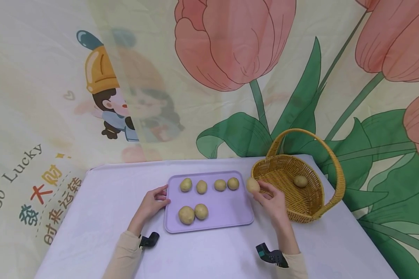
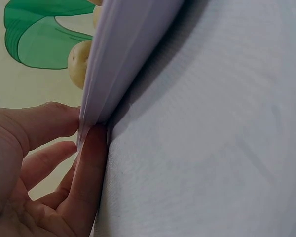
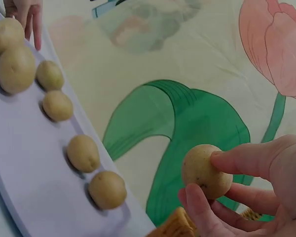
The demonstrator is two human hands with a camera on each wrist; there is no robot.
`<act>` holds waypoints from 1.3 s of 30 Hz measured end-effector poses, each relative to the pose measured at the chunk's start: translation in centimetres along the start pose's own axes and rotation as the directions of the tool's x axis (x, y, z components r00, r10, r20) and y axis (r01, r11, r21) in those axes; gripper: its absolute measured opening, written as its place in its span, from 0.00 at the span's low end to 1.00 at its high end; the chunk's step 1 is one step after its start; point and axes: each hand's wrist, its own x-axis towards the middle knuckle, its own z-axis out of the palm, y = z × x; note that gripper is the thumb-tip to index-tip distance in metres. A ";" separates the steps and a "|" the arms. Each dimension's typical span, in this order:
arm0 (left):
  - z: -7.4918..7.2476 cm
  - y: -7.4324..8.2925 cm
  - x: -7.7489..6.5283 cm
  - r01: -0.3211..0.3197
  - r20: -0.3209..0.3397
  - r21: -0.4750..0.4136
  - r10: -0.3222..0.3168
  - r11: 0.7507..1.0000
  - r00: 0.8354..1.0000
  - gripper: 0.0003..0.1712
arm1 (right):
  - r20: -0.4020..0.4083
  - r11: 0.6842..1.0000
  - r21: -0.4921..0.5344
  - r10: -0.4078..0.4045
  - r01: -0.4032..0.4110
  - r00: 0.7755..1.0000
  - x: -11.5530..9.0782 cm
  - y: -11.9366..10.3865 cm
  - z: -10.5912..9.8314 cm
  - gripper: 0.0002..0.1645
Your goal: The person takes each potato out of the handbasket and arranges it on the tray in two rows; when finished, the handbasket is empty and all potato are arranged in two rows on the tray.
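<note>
potato (image 1: 253,185), round, pinched by right hand (image 1: 274,200); left hand (image 1: 152,203) pinching tray (image 1: 227,213) at nine o'clock; woven basket (image 1: 280,176), three o'clock; white cloth (image 1: 202,255); tulip backdrop (image 1: 235,42).

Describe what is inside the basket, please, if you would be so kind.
One potato lies in the basket, toward its right side. The right hand covers part of the left side, so anything directly behind the hand cannot be seen.
</note>
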 end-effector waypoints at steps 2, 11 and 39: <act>0.0 0.0 0.0 -0.007 0.003 -0.001 0.007 1.000 1.000 0.34 | 0.008 1.000 0.007 -0.013 0.013 1.000 -0.2 0.2 0.6 0.27; 0.0 -0.1 0.1 -0.009 -0.005 -0.015 0.009 1.000 1.000 0.34 | 0.090 0.999 0.026 -0.041 0.039 0.995 -1.4 1.6 3.9 0.25; 0.0 0.2 -0.3 -0.001 -0.001 -0.013 0.001 1.000 1.000 0.34 | 0.134 0.984 -0.108 -0.129 0.144 0.982 -2.5 5.6 7.9 0.20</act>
